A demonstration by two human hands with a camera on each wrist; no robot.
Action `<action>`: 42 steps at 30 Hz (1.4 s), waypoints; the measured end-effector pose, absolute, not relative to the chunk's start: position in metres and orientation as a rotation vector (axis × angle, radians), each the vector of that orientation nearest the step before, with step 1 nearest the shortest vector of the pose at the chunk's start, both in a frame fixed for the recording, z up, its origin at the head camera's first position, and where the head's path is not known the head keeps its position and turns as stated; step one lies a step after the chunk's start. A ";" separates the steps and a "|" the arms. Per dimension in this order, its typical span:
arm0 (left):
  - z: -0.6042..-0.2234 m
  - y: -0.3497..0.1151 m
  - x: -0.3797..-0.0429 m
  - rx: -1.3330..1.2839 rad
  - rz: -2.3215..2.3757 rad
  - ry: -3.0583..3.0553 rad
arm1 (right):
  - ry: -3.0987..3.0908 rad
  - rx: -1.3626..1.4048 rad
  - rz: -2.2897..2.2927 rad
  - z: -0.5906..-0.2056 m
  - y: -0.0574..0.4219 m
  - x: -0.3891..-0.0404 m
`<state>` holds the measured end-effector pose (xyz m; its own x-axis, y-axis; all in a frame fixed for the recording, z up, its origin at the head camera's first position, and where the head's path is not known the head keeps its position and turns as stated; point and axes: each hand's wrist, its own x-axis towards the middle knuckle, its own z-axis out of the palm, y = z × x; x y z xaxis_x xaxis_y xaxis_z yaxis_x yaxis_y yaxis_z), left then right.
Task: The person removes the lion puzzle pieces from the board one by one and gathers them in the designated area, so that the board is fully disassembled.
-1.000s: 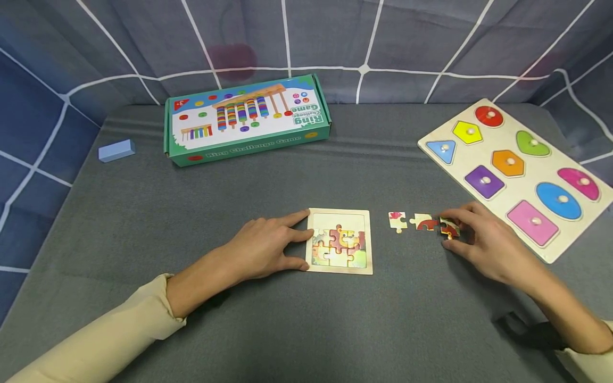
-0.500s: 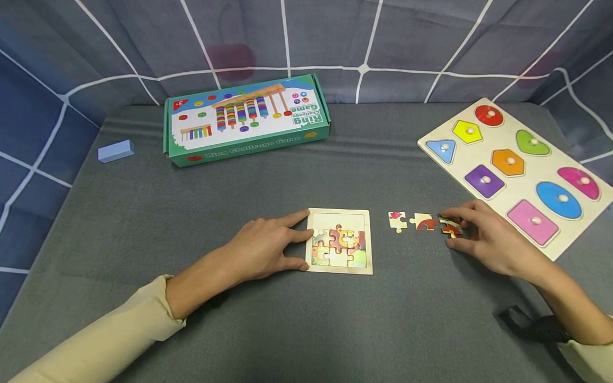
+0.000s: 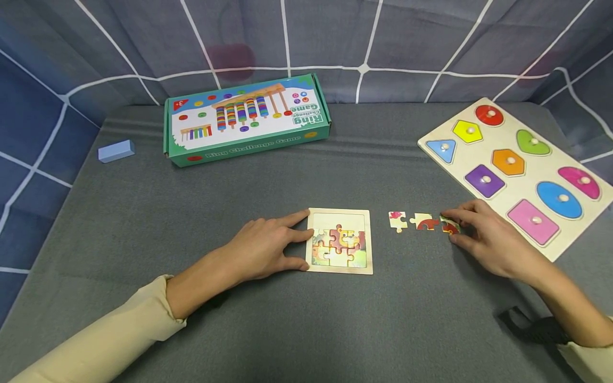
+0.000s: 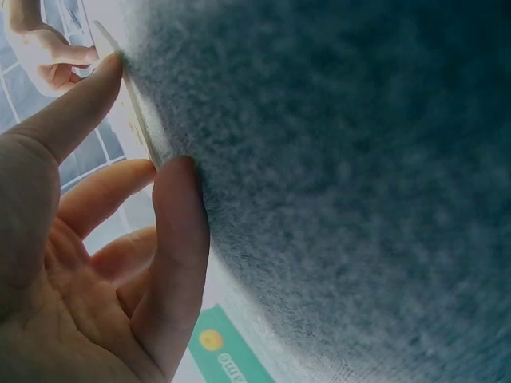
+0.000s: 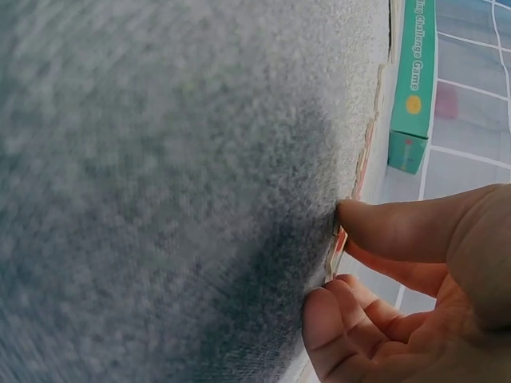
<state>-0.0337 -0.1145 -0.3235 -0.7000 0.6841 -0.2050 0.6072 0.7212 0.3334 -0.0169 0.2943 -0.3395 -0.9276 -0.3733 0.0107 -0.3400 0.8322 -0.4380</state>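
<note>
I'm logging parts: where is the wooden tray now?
In the head view, the wooden tray lies below and right of centre, between the left hand at its left edge and three puzzle pieces.

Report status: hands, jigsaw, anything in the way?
Left hand touches left edge of jigsaw tray. Right hand pinches rightmost loose piece. Tray's top row unfilled, two other pieces alongside. Pegboard near right hand, not between pieces and tray.

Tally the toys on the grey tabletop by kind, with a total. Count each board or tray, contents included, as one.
Loose multicoloured jigsaw pieces (one held by the right hand): 3
Square pale-wood puzzle tray: 1
Cream rectangular board with knobbed shapes: 1
Green cardboard game box: 1
Light-blue rectangular block: 1
Total: 7
</note>
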 end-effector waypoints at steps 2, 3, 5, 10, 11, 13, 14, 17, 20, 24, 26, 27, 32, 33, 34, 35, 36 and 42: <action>-0.323 -0.115 -0.034 1.010 0.344 2.615 | 2.938 -0.570 -0.675 -0.339 0.294 -0.017; -0.323 -0.115 -0.034 1.012 0.343 2.615 | 2.941 -0.569 -0.671 -0.339 0.295 -0.017; -0.323 -0.115 -0.034 1.012 0.342 2.617 | 2.947 -0.570 -0.663 -0.339 0.294 -0.017; -0.323 -0.114 -0.034 1.007 0.338 2.615 | 2.940 -0.558 -0.658 -0.338 0.293 -0.016; -0.323 -0.114 -0.034 1.005 0.337 2.613 | 2.937 -0.547 -0.658 -0.337 0.293 -0.016; -0.323 -0.114 -0.034 1.004 0.335 2.609 | 2.943 -0.530 -0.655 -0.335 0.290 -0.015; -0.323 -0.113 -0.034 1.003 0.335 2.606 | 2.951 -0.525 -0.650 -0.333 0.289 -0.014; -0.323 -0.113 -0.034 0.995 0.331 2.600 | 2.995 -0.544 -0.624 -0.328 0.280 -0.012; -0.322 -0.112 -0.035 0.982 0.332 2.599 | 3.017 -0.597 -0.632 -0.323 0.266 -0.011; -0.322 -0.112 -0.034 0.962 0.352 2.603 | 2.985 -0.674 -0.675 -0.318 0.240 -0.010; -0.322 -0.111 -0.034 0.953 0.370 2.604 | 2.951 -0.709 -0.694 -0.318 0.224 -0.010; -0.323 -0.111 -0.034 0.948 0.378 2.606 | 2.934 -0.735 -0.705 -0.319 0.216 -0.010; -0.323 -0.111 -0.033 0.909 0.400 2.611 | 2.836 -0.858 -0.754 -0.323 0.178 -0.013; -0.323 -0.110 -0.033 0.902 0.402 2.610 | 2.817 -0.877 -0.769 -0.324 0.171 -0.014; -0.323 -0.110 -0.033 0.896 0.403 2.608 | 2.796 -0.891 -0.790 -0.324 0.166 -0.014; -0.322 -0.110 -0.034 0.891 0.408 2.604 | 2.780 -0.899 -0.806 -0.324 0.161 -0.015; -0.322 -0.110 -0.034 0.888 0.410 2.598 | 2.761 -0.902 -0.826 -0.324 0.156 -0.016; -0.321 -0.111 -0.036 0.831 0.396 2.571 | 2.660 -0.980 -0.876 -0.325 0.134 -0.022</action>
